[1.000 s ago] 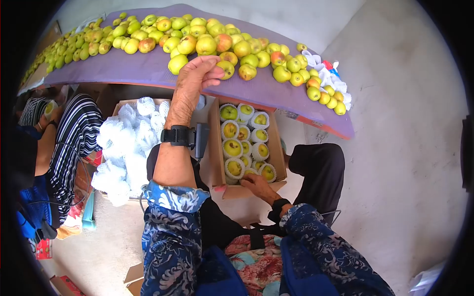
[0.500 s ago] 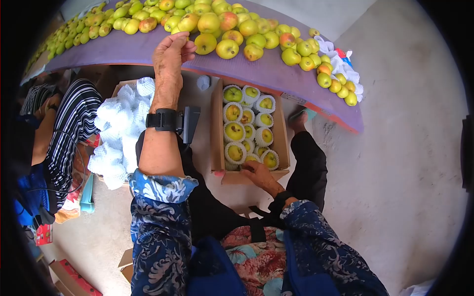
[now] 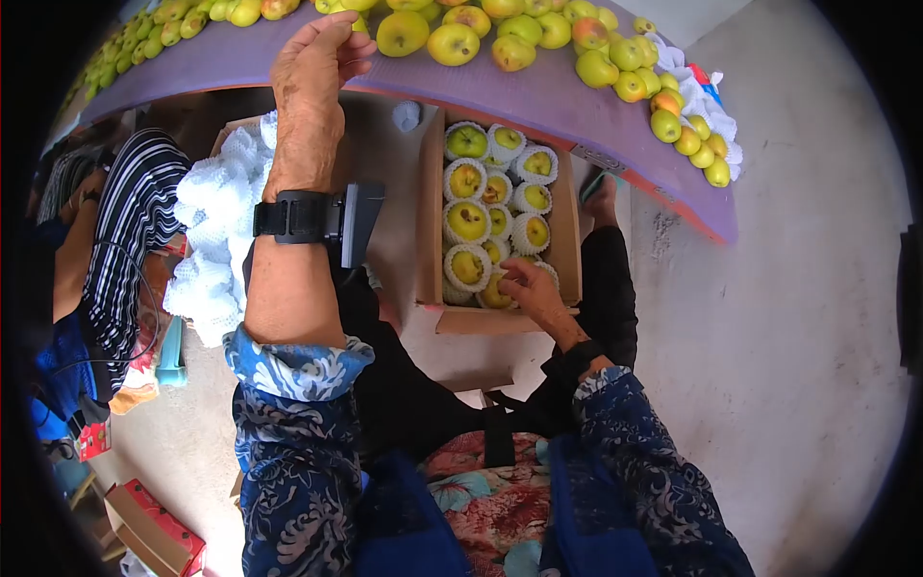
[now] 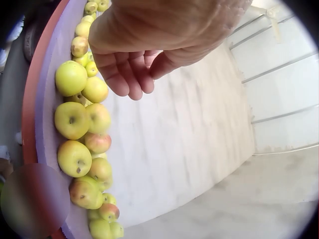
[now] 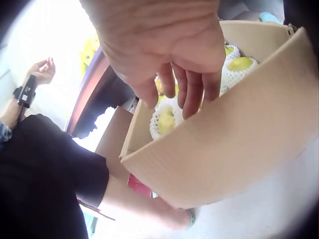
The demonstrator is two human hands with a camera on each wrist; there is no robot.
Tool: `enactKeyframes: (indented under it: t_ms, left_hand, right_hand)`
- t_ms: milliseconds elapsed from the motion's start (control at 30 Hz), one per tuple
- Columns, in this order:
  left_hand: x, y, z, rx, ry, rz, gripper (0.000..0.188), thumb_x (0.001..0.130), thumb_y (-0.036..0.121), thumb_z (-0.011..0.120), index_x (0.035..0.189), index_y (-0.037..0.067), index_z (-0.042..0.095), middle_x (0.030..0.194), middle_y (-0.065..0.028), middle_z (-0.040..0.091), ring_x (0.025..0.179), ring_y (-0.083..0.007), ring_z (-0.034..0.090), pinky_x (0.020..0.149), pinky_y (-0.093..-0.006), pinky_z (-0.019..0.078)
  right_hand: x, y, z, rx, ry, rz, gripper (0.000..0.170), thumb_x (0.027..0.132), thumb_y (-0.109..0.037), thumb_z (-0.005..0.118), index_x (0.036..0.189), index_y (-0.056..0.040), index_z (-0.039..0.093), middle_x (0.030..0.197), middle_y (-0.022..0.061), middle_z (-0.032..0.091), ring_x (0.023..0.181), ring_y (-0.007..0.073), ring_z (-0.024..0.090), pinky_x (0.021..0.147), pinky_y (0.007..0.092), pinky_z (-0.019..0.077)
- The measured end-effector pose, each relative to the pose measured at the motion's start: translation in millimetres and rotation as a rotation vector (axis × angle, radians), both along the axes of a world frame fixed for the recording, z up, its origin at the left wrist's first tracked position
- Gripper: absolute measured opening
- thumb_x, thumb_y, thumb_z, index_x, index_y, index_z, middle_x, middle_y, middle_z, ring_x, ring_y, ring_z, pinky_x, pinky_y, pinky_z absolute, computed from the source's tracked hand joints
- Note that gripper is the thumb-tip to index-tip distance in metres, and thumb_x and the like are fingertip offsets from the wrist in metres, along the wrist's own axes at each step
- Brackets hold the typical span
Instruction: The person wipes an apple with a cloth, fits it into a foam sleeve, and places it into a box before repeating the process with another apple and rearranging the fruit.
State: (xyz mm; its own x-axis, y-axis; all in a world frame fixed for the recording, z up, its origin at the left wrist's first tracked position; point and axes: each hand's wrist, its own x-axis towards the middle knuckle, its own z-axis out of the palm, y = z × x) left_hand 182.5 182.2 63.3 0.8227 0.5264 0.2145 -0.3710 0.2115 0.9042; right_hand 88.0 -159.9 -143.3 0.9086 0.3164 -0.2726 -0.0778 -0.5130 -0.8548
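Note:
My left hand [image 3: 312,82] is raised over the front edge of the purple-covered table [image 3: 231,60], close by loose green-yellow apples [image 3: 453,44]. Its fingers [image 4: 130,74] bend loosely toward the thumb, with nothing between them in the left wrist view. Below the table, a cardboard box [image 3: 435,192] holds apples in white foam nets [image 3: 467,220]. At the box's near end is my right hand [image 3: 538,291], its relaxed fingers [image 5: 193,94] reaching down over the rim beside a netted apple [image 5: 167,120]. The palm side of that hand shows nothing gripped.
White foam nets [image 3: 207,221] are heaped in another box left of my left forearm. More nets [image 3: 716,120] lie at the table's right end. Another person in striped trousers [image 3: 135,212] sits at the left. A red carton [image 3: 159,524] stands on the floor at the lower left.
The left hand has moved left along the table's front edge. My right hand has shifted slightly right at the box's near end, uncovering more of an apple there. The head view has tilted down.

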Motion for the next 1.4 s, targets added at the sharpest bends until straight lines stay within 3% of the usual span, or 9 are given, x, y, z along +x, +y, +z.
enactKeyframes:
  t_ms: [133, 233, 333, 433, 633, 733, 1133, 1233, 1400]
  left_hand:
    - [-3, -10, 2, -0.02, -0.055, -0.047, 0.014, 0.093, 0.015, 0.053, 0.097, 0.007, 0.064, 0.071, -0.0008, 0.063, 0.063, -0.0106, 0.061, 0.061, -0.022, 0.0489]
    - [-5, -16, 7, -0.016, -0.045, -0.06, 0.014, 0.093, 0.014, 0.053, 0.097, 0.007, 0.064, 0.071, -0.0014, 0.063, 0.062, -0.0104, 0.06, 0.061, -0.0221, 0.0489]
    - [-5, -21, 7, -0.005, -0.026, -0.044, 0.014, 0.093, 0.014, 0.053, 0.097, 0.007, 0.064, 0.072, -0.0018, 0.064, 0.062, -0.0103, 0.06, 0.061, -0.0222, 0.0489]
    - [-8, -33, 14, 0.028, 0.038, -0.016, 0.014, 0.093, 0.014, 0.053, 0.094, 0.006, 0.064, 0.072, -0.0024, 0.064, 0.061, -0.0104, 0.06, 0.06, -0.0223, 0.0485]
    - [-5, -49, 13, 0.086, 0.016, -0.038, 0.014, 0.093, 0.012, 0.053, 0.091, 0.005, 0.064, 0.071, -0.0025, 0.063, 0.062, -0.0105, 0.059, 0.06, -0.0227, 0.0486]
    - [-3, -52, 16, 0.078, 0.048, -0.046, 0.014, 0.093, 0.012, 0.053, 0.093, 0.004, 0.065, 0.071, -0.0025, 0.063, 0.062, -0.0105, 0.06, 0.061, -0.0227, 0.0488]
    - [-5, -55, 6, 0.077, 0.056, -0.093, 0.015, 0.093, 0.013, 0.055, 0.096, 0.002, 0.066, 0.071, -0.0034, 0.064, 0.063, -0.0106, 0.061, 0.06, -0.0215, 0.0489]
    - [-10, -61, 10, 0.089, 0.036, -0.075, 0.015, 0.093, 0.013, 0.055, 0.096, 0.002, 0.066, 0.071, -0.0034, 0.064, 0.062, -0.0106, 0.061, 0.06, -0.0213, 0.0488]
    - [-11, -61, 12, 0.079, 0.056, -0.068, 0.015, 0.093, 0.013, 0.055, 0.096, 0.002, 0.066, 0.071, -0.0035, 0.064, 0.062, -0.0105, 0.061, 0.06, -0.0212, 0.0488]
  right_hand:
    - [44, -15, 7, -0.005, 0.059, -0.129, 0.028, 0.081, -0.015, 0.067, 0.106, -0.0045, 0.062, 0.085, 0.0125, 0.066, 0.075, 0.0209, 0.062, 0.07, 0.0341, 0.0504]
    - [70, -13, 14, -0.164, -0.141, 0.111, 0.026, 0.082, -0.015, 0.065, 0.105, -0.0038, 0.062, 0.083, 0.0155, 0.066, 0.077, 0.0287, 0.064, 0.071, 0.0367, 0.0506]
    - [90, 0, 4, -0.302, -0.273, 0.192, 0.027, 0.087, -0.018, 0.061, 0.11, -0.0033, 0.059, 0.096, 0.0135, 0.065, 0.086, 0.0237, 0.064, 0.075, 0.0355, 0.0504]
    - [107, 18, -9, -0.291, -0.432, 0.221, 0.034, 0.085, -0.019, 0.059, 0.114, -0.0012, 0.057, 0.112, 0.0231, 0.06, 0.101, 0.0383, 0.059, 0.087, 0.0445, 0.0475]
    - [144, 31, -40, -0.709, -0.514, 0.135, 0.039, 0.09, -0.026, 0.054, 0.121, -0.0022, 0.054, 0.127, 0.0213, 0.053, 0.115, 0.0379, 0.052, 0.096, 0.0449, 0.0458]
    - [163, 30, -38, -0.787, -0.316, 0.214, 0.043, 0.092, -0.029, 0.05, 0.127, -0.0045, 0.051, 0.133, 0.0198, 0.05, 0.118, 0.0365, 0.051, 0.099, 0.0433, 0.0446]
    - [186, 28, -60, -0.709, -0.317, 0.098, 0.041, 0.089, -0.023, 0.053, 0.126, -0.0081, 0.048, 0.119, 0.023, 0.059, 0.104, 0.0424, 0.059, 0.086, 0.0538, 0.0465]
    - [184, 24, -67, -0.69, -0.374, 0.064, 0.042, 0.086, -0.018, 0.056, 0.125, -0.0053, 0.049, 0.103, 0.0238, 0.065, 0.095, 0.044, 0.061, 0.08, 0.0537, 0.0486]
    - [192, 18, -73, -0.745, -0.369, 0.067, 0.037, 0.085, -0.014, 0.057, 0.119, -0.0022, 0.054, 0.103, 0.025, 0.064, 0.092, 0.0427, 0.063, 0.075, 0.051, 0.0513]
